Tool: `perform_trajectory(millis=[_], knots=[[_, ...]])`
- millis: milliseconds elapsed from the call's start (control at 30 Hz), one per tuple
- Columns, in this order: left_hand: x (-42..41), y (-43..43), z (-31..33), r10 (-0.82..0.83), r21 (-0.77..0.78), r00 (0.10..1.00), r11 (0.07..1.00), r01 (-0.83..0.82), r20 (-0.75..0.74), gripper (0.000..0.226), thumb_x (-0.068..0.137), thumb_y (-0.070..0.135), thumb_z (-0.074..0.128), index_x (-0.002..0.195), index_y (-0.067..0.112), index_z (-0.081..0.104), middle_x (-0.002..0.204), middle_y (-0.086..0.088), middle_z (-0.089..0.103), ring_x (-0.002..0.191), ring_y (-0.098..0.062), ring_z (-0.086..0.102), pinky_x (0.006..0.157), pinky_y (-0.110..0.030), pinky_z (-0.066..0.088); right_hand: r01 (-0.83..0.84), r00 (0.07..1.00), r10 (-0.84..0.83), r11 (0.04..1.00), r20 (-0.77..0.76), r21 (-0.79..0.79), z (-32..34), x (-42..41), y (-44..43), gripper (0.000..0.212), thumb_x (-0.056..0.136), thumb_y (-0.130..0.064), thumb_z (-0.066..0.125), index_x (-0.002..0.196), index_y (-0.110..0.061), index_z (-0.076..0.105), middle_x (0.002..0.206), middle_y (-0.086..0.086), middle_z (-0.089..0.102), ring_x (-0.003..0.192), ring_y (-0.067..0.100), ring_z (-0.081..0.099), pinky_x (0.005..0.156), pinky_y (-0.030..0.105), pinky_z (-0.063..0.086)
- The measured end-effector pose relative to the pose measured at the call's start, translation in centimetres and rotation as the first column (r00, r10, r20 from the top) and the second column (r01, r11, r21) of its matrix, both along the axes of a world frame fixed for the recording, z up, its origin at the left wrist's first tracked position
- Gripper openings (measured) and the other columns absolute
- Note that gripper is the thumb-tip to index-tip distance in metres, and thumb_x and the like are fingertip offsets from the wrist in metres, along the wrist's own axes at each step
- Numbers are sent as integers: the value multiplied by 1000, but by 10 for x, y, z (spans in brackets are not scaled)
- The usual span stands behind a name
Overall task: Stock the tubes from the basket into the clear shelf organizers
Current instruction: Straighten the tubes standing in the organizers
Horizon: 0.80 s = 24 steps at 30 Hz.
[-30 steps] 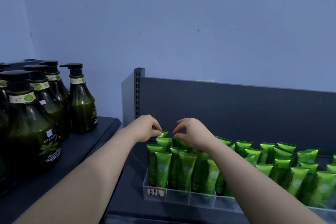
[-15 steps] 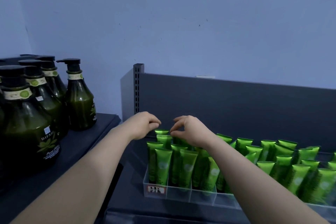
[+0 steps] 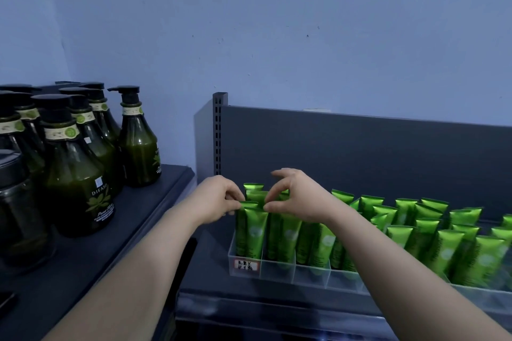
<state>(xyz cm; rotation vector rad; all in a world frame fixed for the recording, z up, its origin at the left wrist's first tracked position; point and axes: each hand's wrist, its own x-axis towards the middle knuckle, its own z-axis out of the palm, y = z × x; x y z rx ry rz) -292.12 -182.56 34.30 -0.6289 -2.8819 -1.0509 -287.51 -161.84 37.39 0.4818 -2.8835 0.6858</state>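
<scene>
2 hands seat tubes (image 3: 255, 230) in organizer (image 3: 277, 268)
Left hand (image 3: 219, 199) and right hand (image 3: 299, 199) pinch tube tops between them, front-left slot just below; press straight down, don't tip neighbours.

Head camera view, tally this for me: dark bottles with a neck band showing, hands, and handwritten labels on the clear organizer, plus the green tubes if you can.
Dark bottles with neck band showing: 6
Hands: 2, left hand and right hand
Handwritten labels on the clear organizer: 1
Green tubes: too overlapped to count
Total counted: 9
</scene>
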Motion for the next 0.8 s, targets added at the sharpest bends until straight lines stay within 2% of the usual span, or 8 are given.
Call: perform_trajectory(millis=[133,267,400,500,600,733,800], knots=[[1,5,-4,37,59,998,998,-34,-41,9,86,13,70,88,22,72,71,4,69,65,-7,66,64,-19,54,14,1000,-13,998,-14,62,-11,7,-5,12,82,-35,72,91,-29,74,155,1,28,144,17,13,116,35,18],[3,8,-7,47,98,997,994,-42,-55,8,85,13,71,90,19,74,71,3,69,62,-8,66,58,-15,51,45,998,-43,998,-47,34,-18,10,-10,10,85,-30,69,91,-24,74,156,0,26,145,17,11,117,37,16],[3,6,-5,54,107,998,993,-50,-34,7,85,12,71,89,17,73,72,1,71,67,-12,69,64,-22,57,54,987,-51,998,-155,18,-26,12,-11,7,84,-26,69,85,-22,75,155,-4,28,145,15,10,117,38,15],[3,5,-1,43,114,999,993,-40,-28,7,84,10,72,86,16,73,71,1,71,66,-11,70,62,-20,56,41,977,-47,999,-207,-31,-31,14,-14,6,82,-26,70,80,-24,75,155,-5,26,145,14,9,117,40,16],[2,3,3,27,105,999,994,-24,-26,7,86,10,69,89,15,73,72,2,71,66,-6,69,62,-18,55,43,976,-52,998,-210,-48,-34,16,-18,6,82,-27,71,80,-25,76,156,-5,24,145,14,8,117,40,15],[2,-2,3,20,64,999,998,-18,-30,12,91,14,63,96,19,73,77,6,71,73,-5,70,73,-26,59,65,977,-76,996,-198,-61,-37,15,-21,7,83,-30,71,82,-25,76,156,-5,24,145,15,9,117,41,15],[3,-7,3,21,17,998,1000,-20,-57,14,92,16,61,99,21,72,80,9,71,74,-2,68,76,-25,56,74,979,-85,995,-186,-64,-37,14,-23,8,83,-30,70,84,-25,76,156,-4,25,145,15,10,117,41,15]])
